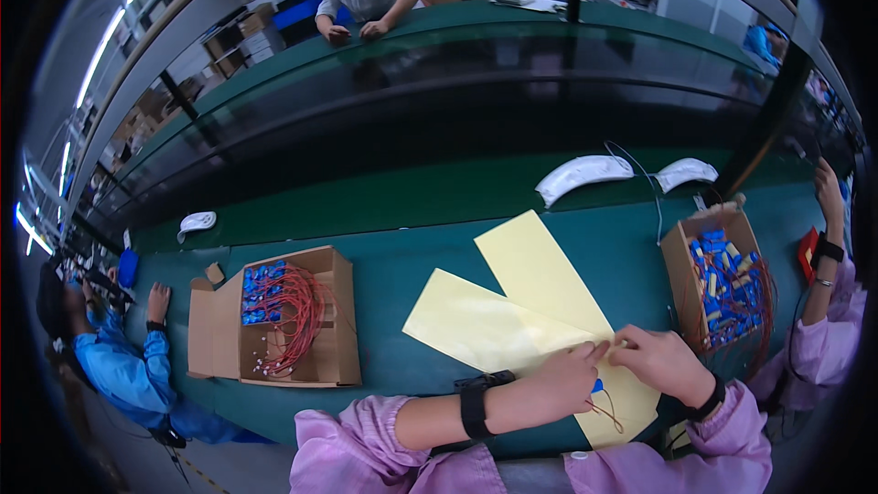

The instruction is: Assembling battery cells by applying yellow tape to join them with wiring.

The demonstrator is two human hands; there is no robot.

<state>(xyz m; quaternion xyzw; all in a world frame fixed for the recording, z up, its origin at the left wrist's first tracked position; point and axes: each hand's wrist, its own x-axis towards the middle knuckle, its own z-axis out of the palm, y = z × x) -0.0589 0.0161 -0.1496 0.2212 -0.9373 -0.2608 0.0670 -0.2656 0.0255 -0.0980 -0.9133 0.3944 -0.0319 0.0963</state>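
Observation:
My left hand (572, 375) is closed around a small blue battery pack (598, 386), and only a bit of its blue wrap shows below the fingers. Thin reddish wires (611, 419) hang from it in a loop. Close beside, my right hand (651, 353) has its thumb and fingers pinched together, almost touching the left fingertips. Whatever lies in that pinch is too small to make out. Both hands are over pale yellow sheets: one long sheet (540, 265) runs away from me, and another sheet (462, 316) spreads to the left.
To the left, an open cardboard box (344, 320) holds blue packs with red wires. A second box (679, 279) at right is filled with blue packs, some with yellow patches. White curved objects (585, 176) lie along the back. Co-workers sit at both sides and opposite.

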